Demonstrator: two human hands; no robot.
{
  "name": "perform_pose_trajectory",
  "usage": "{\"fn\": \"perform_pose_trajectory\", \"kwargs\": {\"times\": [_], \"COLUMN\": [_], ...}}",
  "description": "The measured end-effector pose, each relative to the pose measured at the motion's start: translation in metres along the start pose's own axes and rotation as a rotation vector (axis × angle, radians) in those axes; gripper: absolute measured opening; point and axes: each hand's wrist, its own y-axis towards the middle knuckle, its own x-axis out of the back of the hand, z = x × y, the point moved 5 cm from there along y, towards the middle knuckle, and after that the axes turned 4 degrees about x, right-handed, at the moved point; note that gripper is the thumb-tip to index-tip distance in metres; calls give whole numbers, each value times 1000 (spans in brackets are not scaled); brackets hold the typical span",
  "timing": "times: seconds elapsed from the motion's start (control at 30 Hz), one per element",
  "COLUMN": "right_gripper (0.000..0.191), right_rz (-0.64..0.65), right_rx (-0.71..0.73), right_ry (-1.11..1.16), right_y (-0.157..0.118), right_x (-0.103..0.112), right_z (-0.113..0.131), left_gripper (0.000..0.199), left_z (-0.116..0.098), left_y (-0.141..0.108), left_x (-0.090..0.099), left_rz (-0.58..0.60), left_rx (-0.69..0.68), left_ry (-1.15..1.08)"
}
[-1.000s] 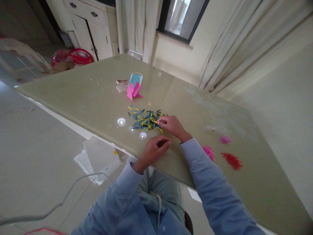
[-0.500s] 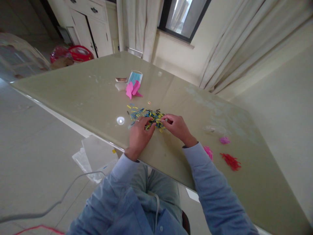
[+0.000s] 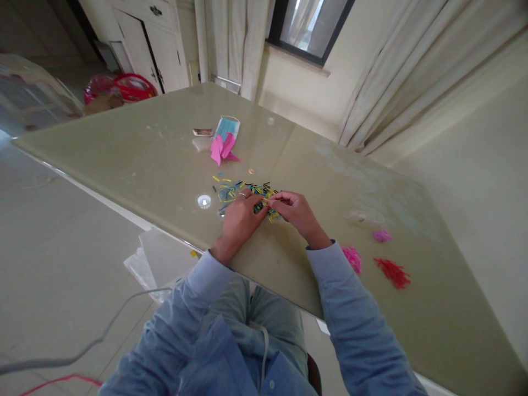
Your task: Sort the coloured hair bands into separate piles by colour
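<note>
A loose pile of small yellow, blue and black strips and loops, looking like little rubber bands (image 3: pixel 229 192), lies on the table around my hands. My left hand (image 3: pixel 243 217), with a ring on one finger, rests over the pile, its thumb and fingers pinched together at the tips. Close against those fingertips, my right hand (image 3: pixel 295 212) pinches at the pile's right side. Whatever is between the fingers of either hand is too small to make out. A single orange loop (image 3: pixel 251 171) lies just beyond the pile.
On the glossy table (image 3: pixel 124 148) are pink paper pieces (image 3: pixel 221 148), a blue face mask (image 3: pixel 227 127) and a small brown-and-white item (image 3: pixel 202 132). To the right lie a clear bag (image 3: pixel 363 218), a purple bundle (image 3: pixel 382 236), pink strips (image 3: pixel 352 258) and red strips (image 3: pixel 392 273).
My left hand has shifted right, its thumb and fingers closing so that the tips meet my right hand's. The right hand has moved only slightly.
</note>
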Motion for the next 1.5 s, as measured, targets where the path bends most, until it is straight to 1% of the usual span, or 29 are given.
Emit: {"fn": "perform_pose_trajectory", "kwargs": {"times": [0.07, 0.13, 0.23, 0.53, 0.7, 0.9, 1.17, 1.33, 1.43, 1.5], "right_gripper": [33, 34, 34, 32, 32, 31, 32, 32, 29, 27], "right_rz": [4, 5, 5, 26, 21, 8, 24, 41, 12, -2], "right_rx": [-28, -43, -46, -48, -39, -52, -42, -40, -43, -44], "right_ry": [14, 24, 28, 47, 45, 58, 54, 60, 51, 35], "right_y": [-1, -1, 0, 0, 0, -1, -2, -2, -2, -3], "right_x": [1, 2, 3, 2, 2, 2, 1, 1, 3, 5], "right_z": [-2, -3, -5, -8, -7, -5, -3, -5, -4, -4], "left_gripper": [17, 18, 19, 16, 19, 18, 18, 19, 19, 19], "left_z": [-1, 0, 3, 5, 5, 7, 1, 1, 3, 6], "left_y": [0, 0, -1, -2, -3, -4, -8, -8, -9, -9], "left_x": [-3, -5, -6, -4, -2, -2, 1, 3, 3, 5], "left_rz": [6, -6, -20, 6, -10, -10, -19, -54, -76, -111], "left_rx": [-59, -79, -59, -39, -62, -25, -91, -102, -84, -57], "left_ry": [-70, -153, -229, -302, -298, -318, -329, -322, -299, -283]}}
